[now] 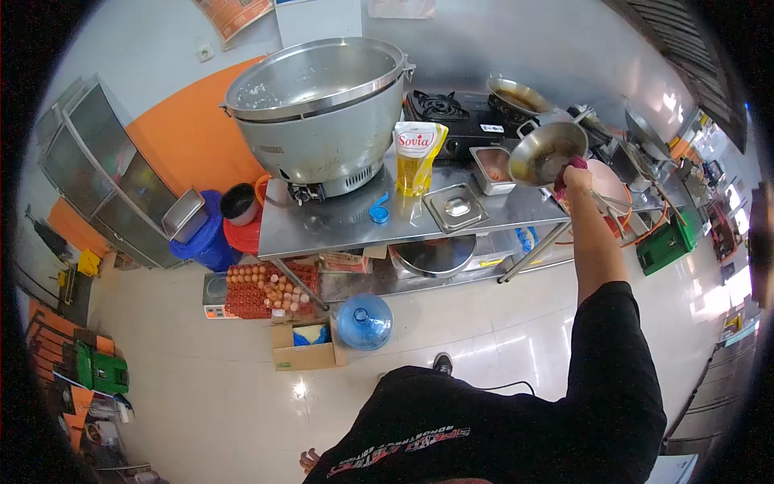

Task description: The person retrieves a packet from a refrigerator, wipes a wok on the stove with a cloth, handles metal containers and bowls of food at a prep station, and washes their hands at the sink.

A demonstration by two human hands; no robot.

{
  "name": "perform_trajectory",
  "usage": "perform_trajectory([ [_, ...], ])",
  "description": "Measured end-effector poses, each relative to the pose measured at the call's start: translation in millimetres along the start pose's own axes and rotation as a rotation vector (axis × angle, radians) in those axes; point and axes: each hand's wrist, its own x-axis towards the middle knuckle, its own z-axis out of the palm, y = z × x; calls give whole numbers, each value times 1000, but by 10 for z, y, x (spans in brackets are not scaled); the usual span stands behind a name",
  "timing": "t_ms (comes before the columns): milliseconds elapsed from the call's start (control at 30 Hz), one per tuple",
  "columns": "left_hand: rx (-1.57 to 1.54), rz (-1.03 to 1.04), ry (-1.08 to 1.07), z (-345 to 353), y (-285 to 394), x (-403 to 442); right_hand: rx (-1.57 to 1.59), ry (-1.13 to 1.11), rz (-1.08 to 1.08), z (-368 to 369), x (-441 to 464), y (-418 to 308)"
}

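Observation:
My right hand (576,177) is closed around a dark red cloth (559,182) at the near edge of a two-handled metal wok (536,157). The wok tilts toward me, showing its brownish, oily inside; its near handle is hidden under the cloth and fingers. Beside it on the steel table sits a small rectangular metal container (492,171). Down at my side hangs my left hand (309,460), away from any object, its few visible fingers loosely apart.
A big rice cooker (322,121), a pouch of oil (416,161) and a lidded steel pan (456,206) stand on the table. Behind is a gas stove (451,109) with another pan (520,95). Egg trays (258,294) and a blue water jug (364,322) are below.

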Motion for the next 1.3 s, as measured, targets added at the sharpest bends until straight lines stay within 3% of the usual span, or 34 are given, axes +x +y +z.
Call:
perform_trajectory([
  [67, -23, -2, 0, 19, 57, -2, -276, 133, -52, -221, -500, -325],
  [200, -57, 8, 9, 68, 151, -14, -101, 74, 45, -479, -1087, -680],
  [400, -85, 18, 25, 99, 253, -70, -56, 173, -16, -229, -760, -417],
  [467, -87, 21, 30, 127, 246, -105, 105, 141, 36, -245, -828, -443],
  [600, -93, 36, 44, 186, 241, -143, 56, 129, 26, -288, -816, -454],
  [767, -103, 55, 67, 301, 237, -164, -113, 199, -200, -452, -1023, -579],
  [900, -104, 76, 80, 368, 235, -174, -12, 216, -215, -478, -1086, -622],
  [1300, -103, 58, 10, 56, 377, -168, -89, 323, -373, -500, -1115, -636],
])
